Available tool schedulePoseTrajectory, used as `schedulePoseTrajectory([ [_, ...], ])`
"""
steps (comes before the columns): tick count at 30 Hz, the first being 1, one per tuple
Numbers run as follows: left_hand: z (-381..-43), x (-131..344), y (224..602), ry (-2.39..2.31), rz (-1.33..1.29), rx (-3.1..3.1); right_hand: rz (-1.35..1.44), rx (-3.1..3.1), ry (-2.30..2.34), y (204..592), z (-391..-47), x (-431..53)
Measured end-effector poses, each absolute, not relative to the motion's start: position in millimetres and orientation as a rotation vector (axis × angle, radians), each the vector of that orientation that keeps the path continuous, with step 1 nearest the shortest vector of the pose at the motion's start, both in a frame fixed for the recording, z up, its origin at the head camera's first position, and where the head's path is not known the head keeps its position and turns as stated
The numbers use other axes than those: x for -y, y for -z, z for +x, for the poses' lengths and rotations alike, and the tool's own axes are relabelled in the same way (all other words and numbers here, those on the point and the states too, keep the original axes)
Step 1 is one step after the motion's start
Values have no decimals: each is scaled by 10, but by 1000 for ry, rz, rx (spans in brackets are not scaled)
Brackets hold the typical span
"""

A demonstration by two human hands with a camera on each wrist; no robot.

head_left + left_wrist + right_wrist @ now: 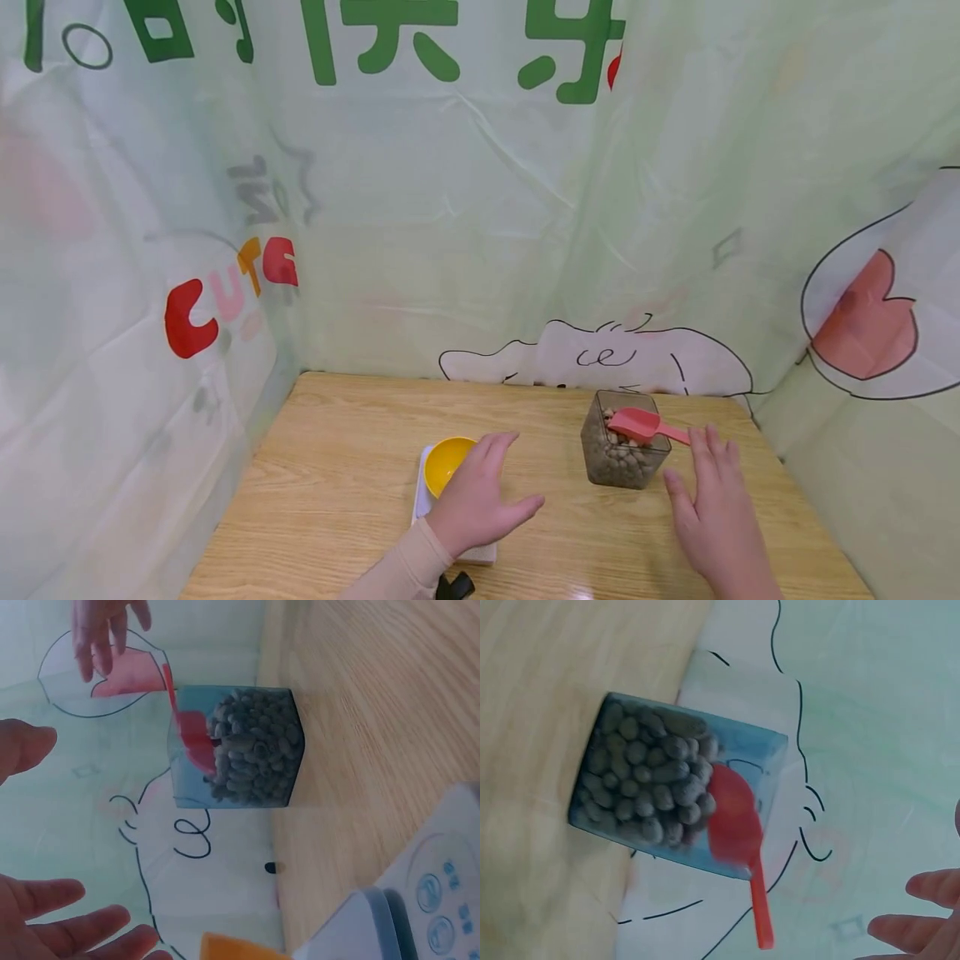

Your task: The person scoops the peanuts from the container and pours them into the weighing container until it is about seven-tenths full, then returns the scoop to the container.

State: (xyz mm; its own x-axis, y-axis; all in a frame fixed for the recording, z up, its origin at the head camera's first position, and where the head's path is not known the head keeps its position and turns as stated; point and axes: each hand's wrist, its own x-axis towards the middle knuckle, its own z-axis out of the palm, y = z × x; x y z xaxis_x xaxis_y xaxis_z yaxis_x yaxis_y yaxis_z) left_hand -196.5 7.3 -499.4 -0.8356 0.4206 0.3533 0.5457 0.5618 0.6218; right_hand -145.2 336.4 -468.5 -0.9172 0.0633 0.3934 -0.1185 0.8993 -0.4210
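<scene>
A clear square container (600, 462), filled with small tan nut-like lumps (645, 772), stands towards the back right of the table. A red scoop (636, 423) lies on top of them, its handle jutting over the rim to the right. My right hand (712, 521) hovers just right of the container with fingers extended, fingertips close by the handle's end. Over to the left, a yellow bowl (444, 460) sits on a white kitchen scale (422, 500). My left hand (476, 504) is spread in front of the bowl, thumb apart, hiding part of bowl and scale.
Wood-grain table (345, 467) lies under everything. Printed fabric (450, 208) hangs behind and at both sides, meeting the table's edges. A small black object (455, 586) shows beneath my left wrist. The scale's button panel (435, 900) faces my side.
</scene>
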Motion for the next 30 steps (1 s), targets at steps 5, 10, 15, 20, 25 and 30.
schedulePoseTrajectory([
  [5, -2101, -233, 4997, 1087, -834, 2709, 20, 2676, -633, 4587, -1551, -3437],
  [10, -2259, -444, 4995, 971, -902, 2739, -15, 2660, -615, 4547, -1653, -3591],
  [15, -2403, -667, 4978, 839, -970, 2762, -71, 2683, -597, 4532, -1755, -3764],
  [20, -2495, -865, 4960, 758, -1002, 2793, -113, 2706, -592, 4565, -1872, -3883],
  [25, -2588, -1027, 5015, 636, -1032, 2776, -210, 2803, -627, 4626, -1950, -3926],
  [30, -2699, -1123, 5031, 565, -1009, 2784, -313, 2858, -636, 4666, -2046, -3929],
])
